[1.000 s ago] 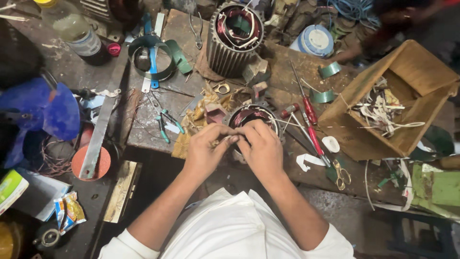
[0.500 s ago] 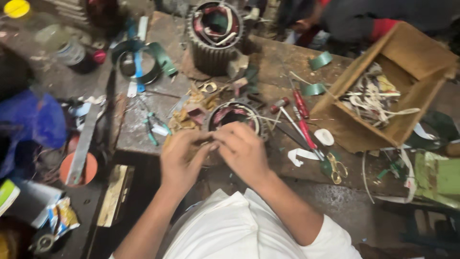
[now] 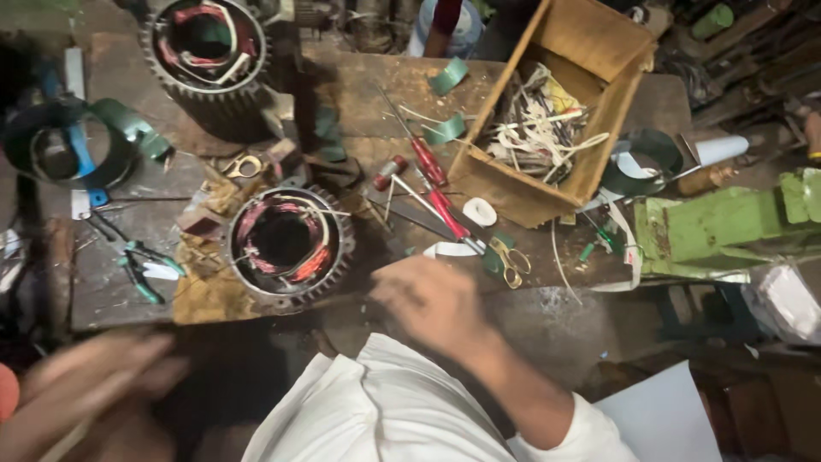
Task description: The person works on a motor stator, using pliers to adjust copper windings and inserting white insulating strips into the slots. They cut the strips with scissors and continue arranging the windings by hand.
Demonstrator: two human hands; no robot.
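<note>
- Both your hands had left the stator (image 3: 286,244); blurred left hand (image 3: 85,385), grip unclear, right hand (image 3: 432,299) loose, empty
- Its sweep could have knocked scissors (image 3: 510,261) off the bench (image 3: 111,291)

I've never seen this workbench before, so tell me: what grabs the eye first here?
The ribbed motor stator with reddish copper windings sits at the bench's near edge, just ahead of the blurred right hand. A second, larger stator stands at the far left, and a wooden box of white wire scraps lies to the right.
</note>
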